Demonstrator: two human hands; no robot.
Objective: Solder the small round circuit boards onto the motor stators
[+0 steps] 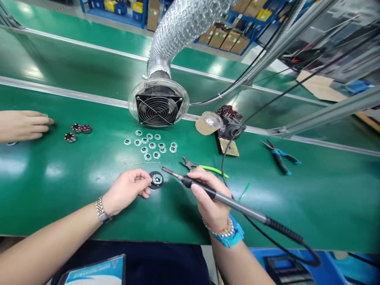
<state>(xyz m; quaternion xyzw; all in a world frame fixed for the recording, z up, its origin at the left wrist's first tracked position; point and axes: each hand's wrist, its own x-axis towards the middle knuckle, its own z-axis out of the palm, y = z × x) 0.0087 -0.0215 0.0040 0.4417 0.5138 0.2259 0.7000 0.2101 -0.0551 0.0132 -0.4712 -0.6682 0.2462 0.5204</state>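
Clear dish (202, 127) holds foil (210, 120); left hand (126, 190) grips disc (156, 180), right hand (209, 198) soldering iron (237, 202)

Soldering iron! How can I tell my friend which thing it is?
Find the long green workbench and the round black fan with the silver hose. Below the fan, a person's right hand holds the soldering iron like a pen. It is the only tool held up, trailing a black cord.

No text, label or number is legible in this view. The printed card (95, 273) at lower left of the frame shows markings too small to read.
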